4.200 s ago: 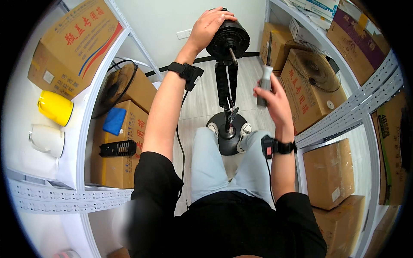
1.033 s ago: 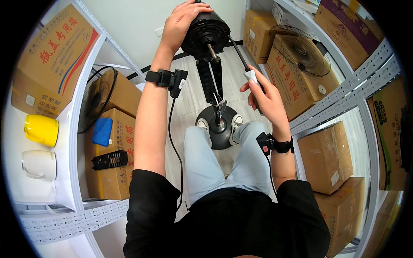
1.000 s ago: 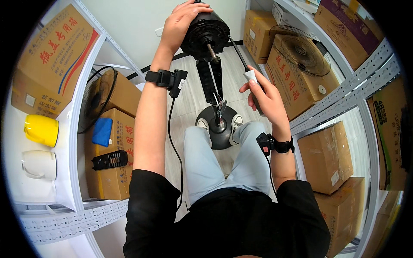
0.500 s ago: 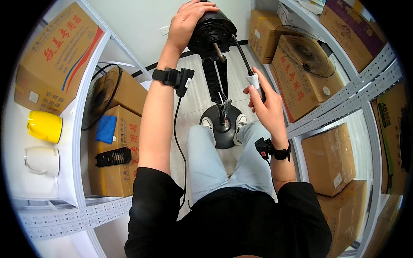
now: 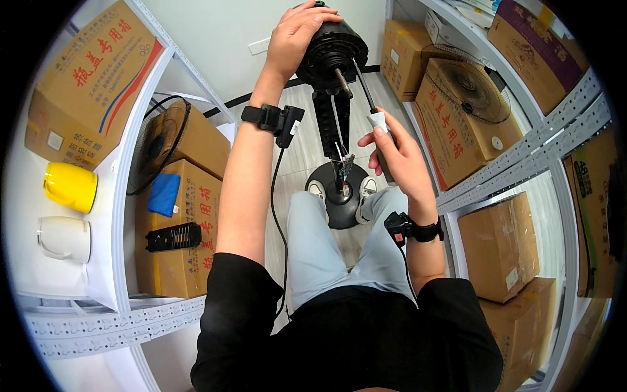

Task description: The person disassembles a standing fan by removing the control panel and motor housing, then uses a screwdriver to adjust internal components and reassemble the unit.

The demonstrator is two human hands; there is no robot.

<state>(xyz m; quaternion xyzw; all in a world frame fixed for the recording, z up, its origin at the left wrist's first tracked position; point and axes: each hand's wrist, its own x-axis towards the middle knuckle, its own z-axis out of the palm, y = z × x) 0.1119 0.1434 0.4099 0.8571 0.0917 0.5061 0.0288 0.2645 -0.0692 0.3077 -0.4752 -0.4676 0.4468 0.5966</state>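
My left hand (image 5: 295, 40) grips the top left of a black fan motor housing (image 5: 326, 53), its fingers curved over the top. The housing has a bare metal shaft (image 5: 343, 83) pointing toward me and sits on a black stand column (image 5: 323, 117) with loose wires (image 5: 346, 162) lower down and a round base (image 5: 326, 215) between my feet. My right hand (image 5: 395, 150) is closed on a screwdriver (image 5: 377, 119) with a grey handle; its long dark shank reaches up to the right rim of the housing, where the tip is too small to make out clearly.
Metal shelving (image 5: 506, 163) runs on both sides, holding cardboard boxes (image 5: 408, 59). Fan guards (image 5: 467, 78) lie at right and left (image 5: 157, 140). A yellow kettle (image 5: 72, 186), white kettle (image 5: 65, 238), blue cloth (image 5: 163, 194) and black slotted part (image 5: 172, 237) are at left.
Compared with the earliest frame, the screwdriver has risen from beside the stand to the housing's rim. Since a second ago, both hands and the housing appear shifted slightly rightward.
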